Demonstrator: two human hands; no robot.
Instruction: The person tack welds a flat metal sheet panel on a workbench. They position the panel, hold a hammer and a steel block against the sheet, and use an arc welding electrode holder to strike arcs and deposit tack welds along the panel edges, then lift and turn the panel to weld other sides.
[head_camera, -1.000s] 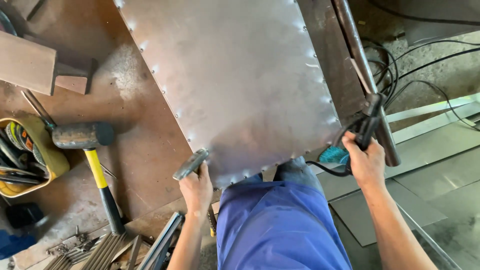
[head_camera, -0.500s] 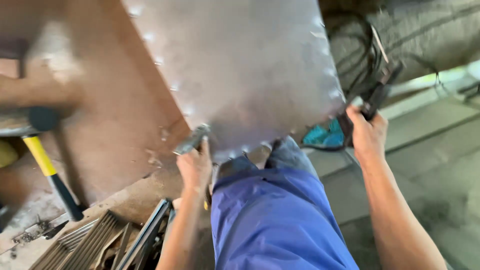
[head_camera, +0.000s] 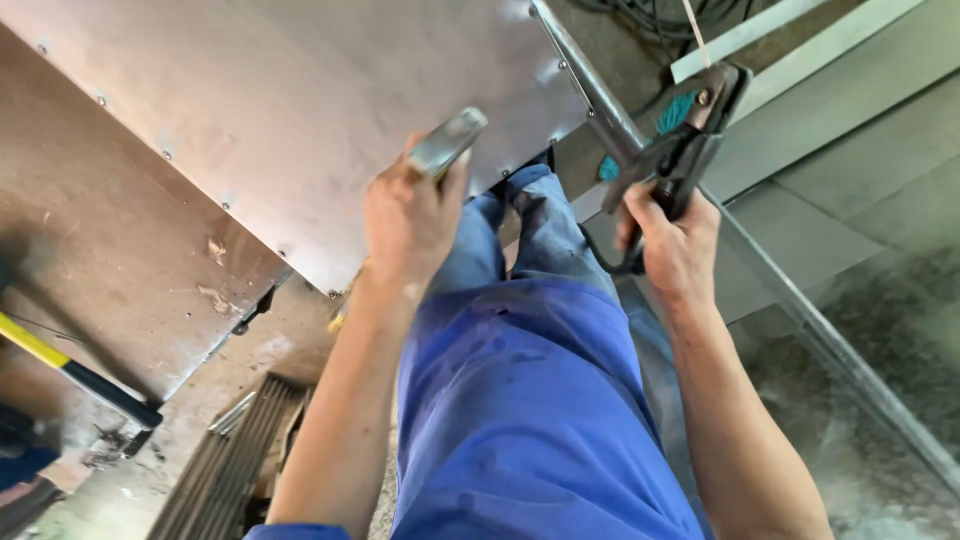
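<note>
Two hands closed, left (head_camera: 410, 215) around metal bar (head_camera: 447, 142), right (head_camera: 672, 240) around electrode holder (head_camera: 690, 125), over steel sheet (head_camera: 300, 110).

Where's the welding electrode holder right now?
Head view, upper right: the electrode holder is gripped in the right hand, beside the metal sheet.

Lit evenly by soft daylight; dull glare across metal sheet (head_camera: 300, 110); motion blur smeared hammer handle (head_camera: 75, 372) at left edge; floor at right soft, unfocused.
</note>
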